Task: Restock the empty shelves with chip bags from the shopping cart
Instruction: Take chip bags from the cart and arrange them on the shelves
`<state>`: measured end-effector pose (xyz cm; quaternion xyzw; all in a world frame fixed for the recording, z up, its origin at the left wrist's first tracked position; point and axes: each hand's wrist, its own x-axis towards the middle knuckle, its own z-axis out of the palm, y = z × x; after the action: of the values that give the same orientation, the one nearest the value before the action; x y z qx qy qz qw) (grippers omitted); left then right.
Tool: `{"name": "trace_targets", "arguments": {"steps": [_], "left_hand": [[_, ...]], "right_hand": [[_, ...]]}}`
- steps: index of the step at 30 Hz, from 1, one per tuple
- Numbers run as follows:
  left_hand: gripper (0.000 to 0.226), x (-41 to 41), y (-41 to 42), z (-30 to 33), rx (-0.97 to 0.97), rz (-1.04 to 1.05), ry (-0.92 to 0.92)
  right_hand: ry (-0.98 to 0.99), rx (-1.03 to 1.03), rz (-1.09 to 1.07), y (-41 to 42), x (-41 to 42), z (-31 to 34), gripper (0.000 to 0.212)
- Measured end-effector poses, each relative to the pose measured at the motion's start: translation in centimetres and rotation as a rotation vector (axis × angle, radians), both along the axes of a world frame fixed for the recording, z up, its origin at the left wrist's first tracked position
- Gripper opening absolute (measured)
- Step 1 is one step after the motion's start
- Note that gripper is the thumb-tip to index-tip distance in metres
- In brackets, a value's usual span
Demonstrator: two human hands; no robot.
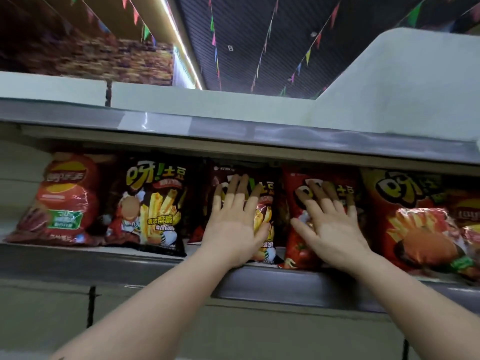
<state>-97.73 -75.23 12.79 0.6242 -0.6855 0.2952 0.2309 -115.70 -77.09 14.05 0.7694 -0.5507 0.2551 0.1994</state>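
I'm looking up at a long grey shelf (130,261), its front lip running across in front of me, with another shelf edge (233,133) just above it and a dark slatted ceiling (259,35) overhead, strung with lines of coloured pennants (213,35).

Along the shelf stands a row of chip bags, all leaning back a little. On the far right, a big red bag (415,216) with fries printed on it, its lower part crinkled and shiny. On the far left, a red-orange bag (65,198) with a green label low on its front. Next to that, a dark bag with yellow lettering and fries (153,203), its bottom corner hanging over the shelf lip.

Now the two in the middle, where my hands are. My left hand (233,224) lies flat against a dark bag (267,203), fingers straight and spread, palm pressing on its front; nothing gripped. My right hand (330,224) is flat on the red bag (298,245) beside it, fingers straight and fanned upward, thumb out to the side, likewise pressing, not holding. Both bags sit upright on the shelf, side by side, close together, their lower edges at the lip. My bare forearms reach up from below.
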Motion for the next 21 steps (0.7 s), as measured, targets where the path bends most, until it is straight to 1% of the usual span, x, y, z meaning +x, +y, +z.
{"name": "trace_targets", "arguments": {"steps": [2,4,7,9,12,15,16,19,20,21], "left_hand": [[0.067,0.4,0.2,0.3,0.034,-0.021,-0.007],[0.067,0.8,0.6,0.8,0.063,-0.037,-0.005],[0.071,1.2,1.2,1.3,0.102,-0.032,-0.03],[0.075,1.5,2.0,1.5,0.111,-0.021,-0.018],[0.073,2.4,3.3,1.4,0.055,-0.045,0.062],[0.066,5.6,4.8,1.4,-0.033,-0.012,0.091],[0.067,7.0,5.1,1.4,-0.056,0.009,0.093],[0.085,11.2,6.2,1.6,-0.122,0.051,0.106],[0.084,12.5,6.5,1.6,-0.112,0.073,0.103],[0.077,13.8,6.7,1.6,-0.091,0.099,0.101]], "right_hand": [[0.01,0.032,0.044,0.8,-0.4,0.8,0.061],[0.02,0.036,0.065,1.7,-0.6,1.4,0.061],[0.013,-0.047,0.055,2.9,-0.7,2.0,0.061],[-0.029,-0.094,0.082,3.5,0.1,2.1,0.061],[-0.075,-0.075,0.158,4.4,1.9,2.2,0.06],[-0.068,-0.058,0.238,5.4,5.0,2.4,0.059],[-0.062,-0.057,0.265,5.7,6.3,2.4,0.058],[-0.003,-0.072,0.343,6.4,10.5,2.2,0.057],[0.026,-0.078,0.355,6.5,12.1,2.1,0.057],[0.054,-0.094,0.352,6.6,13.6,2.1,0.057]]}}
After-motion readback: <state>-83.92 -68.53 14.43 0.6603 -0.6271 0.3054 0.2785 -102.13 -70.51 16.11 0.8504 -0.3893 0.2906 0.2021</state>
